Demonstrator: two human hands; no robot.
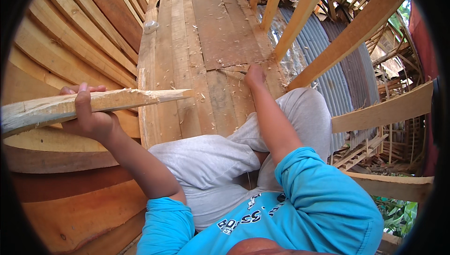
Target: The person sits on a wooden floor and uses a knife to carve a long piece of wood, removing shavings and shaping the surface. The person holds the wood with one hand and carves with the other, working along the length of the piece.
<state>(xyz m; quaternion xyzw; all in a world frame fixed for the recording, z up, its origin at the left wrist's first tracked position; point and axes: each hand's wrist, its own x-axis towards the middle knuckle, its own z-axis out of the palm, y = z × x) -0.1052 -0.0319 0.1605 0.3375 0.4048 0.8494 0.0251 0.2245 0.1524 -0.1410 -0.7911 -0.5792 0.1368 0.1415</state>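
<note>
My left hand is wrapped round a long pale piece of wood, with the thumb over its upper side. The wood comes in from the left edge and narrows to a rough, hewn point that hangs above the floorboards. Farther off and to the right, my right hand is closed on a knife. Its thin, dark blade points left, low over the boards and apart from the wood. The knife's handle is hidden inside my fist.
I sit on a plank floor strewn with wood shavings. A plank wall rises at left. Upright posts and a rail line the right, with corrugated metal sheets beyond. A small clear plastic object lies by the wall.
</note>
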